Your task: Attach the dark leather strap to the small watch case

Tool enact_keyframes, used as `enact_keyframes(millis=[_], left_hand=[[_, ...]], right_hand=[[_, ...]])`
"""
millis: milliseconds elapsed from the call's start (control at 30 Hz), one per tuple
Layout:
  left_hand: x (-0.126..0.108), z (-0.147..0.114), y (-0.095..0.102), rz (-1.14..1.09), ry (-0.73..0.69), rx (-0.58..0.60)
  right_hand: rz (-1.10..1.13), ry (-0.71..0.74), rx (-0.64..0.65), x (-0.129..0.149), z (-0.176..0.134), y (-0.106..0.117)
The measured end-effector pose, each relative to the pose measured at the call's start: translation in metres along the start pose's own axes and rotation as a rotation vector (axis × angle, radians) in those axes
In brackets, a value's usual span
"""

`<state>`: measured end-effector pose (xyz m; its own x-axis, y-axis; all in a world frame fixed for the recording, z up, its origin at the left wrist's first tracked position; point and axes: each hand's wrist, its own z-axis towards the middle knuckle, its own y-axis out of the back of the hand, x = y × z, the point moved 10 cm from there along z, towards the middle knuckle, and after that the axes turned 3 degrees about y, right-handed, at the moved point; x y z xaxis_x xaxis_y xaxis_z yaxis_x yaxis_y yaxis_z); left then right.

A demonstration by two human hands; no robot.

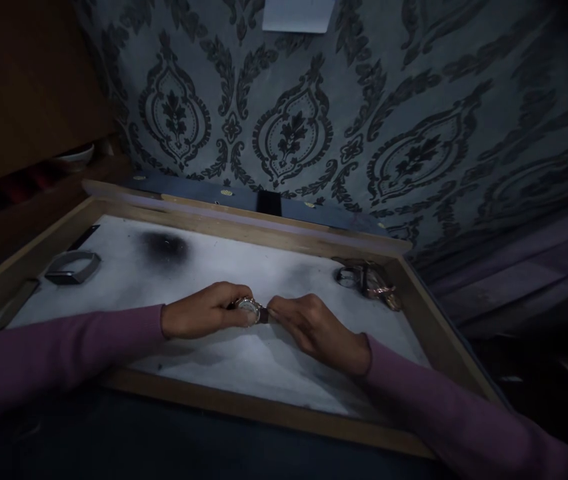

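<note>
Wood-rimmed tray (264, 411) below, L hand (207, 310) gripping watch (249, 309), R hand (314, 327) pinching its strap (264, 315).

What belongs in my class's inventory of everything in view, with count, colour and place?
Shallow wooden-sided tray: 1, brown with white lining, centre
Round metal wristwatch: 1, silver with dark strap, over tray's middle
Looped band: 1, grey, tray's left
Narrow flat strip: 1, black, tray's far left
Tangled watch-like items: count unclear, dark and metallic, tray's far right
Smudge: 1, black, lining's far left
Damask-patterned covering: 1, grey and black, behind tray
Rectangular sheet: 1, white, top centre
Wooden furniture: 1, brown, upper left
Curved bowl-like object: 1, pale, left
Long sleeves: 2, purple, both sides
Left hand: 1, bare, gripping watch
Right hand: 1, bare, fingers at strap
</note>
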<state>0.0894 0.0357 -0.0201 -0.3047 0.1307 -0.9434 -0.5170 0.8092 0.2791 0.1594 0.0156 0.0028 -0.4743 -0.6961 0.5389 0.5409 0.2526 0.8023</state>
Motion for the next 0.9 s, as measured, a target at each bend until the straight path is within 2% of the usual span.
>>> enact_keyframes(millis=[100,167,333,400,467,533,700,900], left_hand=[[0.001,0.001,-0.001,-0.036,-0.004,0.022],[-0.001,0.000,0.001,0.046,-0.017,0.004],[-0.014,-0.005,0.005,0.349,-0.097,-0.047],[-0.016,-0.006,0.005,0.371,-0.118,-0.037],[-0.016,-0.005,0.004,0.344,-0.113,-0.015],[-0.012,-0.004,0.003,0.290,-0.086,0.005],[-0.005,-0.001,0.000,0.075,-0.029,0.050],[0.002,0.001,-0.005,-0.100,0.010,0.104]], right_hand=[[0.002,0.001,-0.014,0.000,0.000,0.001],[0.077,-0.028,-0.004,-0.002,0.002,0.001],[0.572,-0.236,0.094,-0.014,0.002,-0.013],[0.735,-0.293,0.123,-0.017,0.001,-0.019],[0.777,-0.308,0.138,-0.018,0.001,-0.022],[0.664,-0.264,0.121,-0.016,0.002,-0.018],[0.176,-0.047,0.025,-0.001,0.003,-0.002],[-0.015,0.073,-0.040,0.009,0.000,0.002]])
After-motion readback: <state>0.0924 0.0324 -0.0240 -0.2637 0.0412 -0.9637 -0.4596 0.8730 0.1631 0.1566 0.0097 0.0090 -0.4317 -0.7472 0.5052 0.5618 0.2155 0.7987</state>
